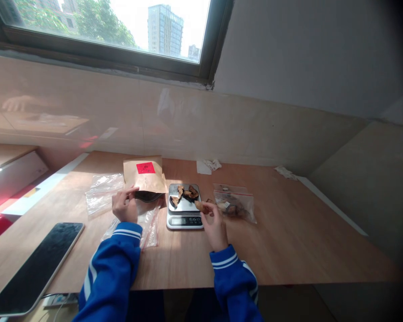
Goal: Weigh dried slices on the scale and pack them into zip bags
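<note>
A small kitchen scale (185,221) stands on the table with several dark brown dried slices (190,193) on its steel plate; they look like dried mushroom. My right hand (216,228) pinches a paler dried slice (201,206) at the plate's right front corner. To the left, my left hand (125,205) grips the mouth edge of a kraft paper bag (147,179) with a red label, which lies with its dark opening toward me. Right of the scale lies a clear zip bag (237,206) holding more dried pieces.
Clear zip bags (104,192) lie left of and below the paper bag. A large tablet or phone (36,268) rests at the table's left front. Crumpled tissue (212,165) and another scrap (286,173) lie along the wall.
</note>
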`<state>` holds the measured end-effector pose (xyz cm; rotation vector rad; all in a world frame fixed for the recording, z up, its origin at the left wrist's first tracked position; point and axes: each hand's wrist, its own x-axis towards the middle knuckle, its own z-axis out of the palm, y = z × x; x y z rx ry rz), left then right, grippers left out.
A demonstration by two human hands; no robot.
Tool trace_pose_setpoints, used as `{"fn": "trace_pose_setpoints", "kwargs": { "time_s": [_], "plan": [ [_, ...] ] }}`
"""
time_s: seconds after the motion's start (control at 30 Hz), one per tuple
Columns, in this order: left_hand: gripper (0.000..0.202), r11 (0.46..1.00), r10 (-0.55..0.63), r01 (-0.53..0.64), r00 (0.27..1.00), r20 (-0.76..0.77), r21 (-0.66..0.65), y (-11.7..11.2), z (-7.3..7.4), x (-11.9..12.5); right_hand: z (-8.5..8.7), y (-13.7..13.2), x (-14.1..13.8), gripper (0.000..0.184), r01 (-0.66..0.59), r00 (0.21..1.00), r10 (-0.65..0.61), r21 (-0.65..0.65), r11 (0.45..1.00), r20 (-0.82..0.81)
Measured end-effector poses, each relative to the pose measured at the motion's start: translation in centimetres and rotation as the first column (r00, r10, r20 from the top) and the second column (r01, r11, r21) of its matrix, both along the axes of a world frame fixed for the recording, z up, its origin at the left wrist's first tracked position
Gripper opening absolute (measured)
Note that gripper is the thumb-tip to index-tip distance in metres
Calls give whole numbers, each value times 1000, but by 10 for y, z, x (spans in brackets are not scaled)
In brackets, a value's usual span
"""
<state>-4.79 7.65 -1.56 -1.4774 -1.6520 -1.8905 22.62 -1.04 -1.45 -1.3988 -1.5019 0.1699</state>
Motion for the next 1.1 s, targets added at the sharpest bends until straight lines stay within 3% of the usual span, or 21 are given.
{"fn": "trace_pose_setpoints", "kwargs": {
  "time_s": [0.1,0.2,0.33,0.43,0.5,0.57,0.63,0.7,0.77,0.93,1.03,1.1],
  "plan": [
    [15,1000,0,0,1000,-9,7,-1,1,0,14,3,-20,28,-111,992,109,16,994,69],
    [16,1000,-7,7,1000,-13,3,-4,4,1,16,3,-24,29,-105,988,101,25,994,115],
    [16,999,-24,24,999,-30,22,-5,5,1,-1,-1,2,26,160,978,-161,19,987,131],
    [16,999,-15,15,999,-33,29,-4,4,1,-12,-4,17,26,385,914,-380,-9,923,142],
    [16,1000,-4,5,1000,-23,27,-3,4,1,-9,-7,13,27,466,878,-461,-8,885,130],
    [16,1000,-3,3,1000,-12,18,-3,4,2,3,-9,-6,26,386,919,-386,9,922,86],
    [16,1000,-8,8,1000,-2,9,-4,5,3,17,-8,-36,28,76,997,-76,28,997,25],
    [15,1000,-18,18,1000,-1,13,-5,5,3,29,-3,-72,31,-262,965,262,-2,965,14],
    [15,999,-29,29,1000,-4,23,-6,5,3,35,10,-107,37,-462,885,464,-42,886,33],
    [14,999,-37,38,999,-19,39,-5,5,1,45,45,-167,38,-514,838,535,-173,840,108],
    [15,997,-48,50,998,-30,61,-4,5,0,57,38,-160,30,-544,826,558,-143,827,81],
    [15,997,-37,38,999,-15,68,-3,6,0,59,24,-133,28,-476,879,476,-54,878,-7]
  ]
}}
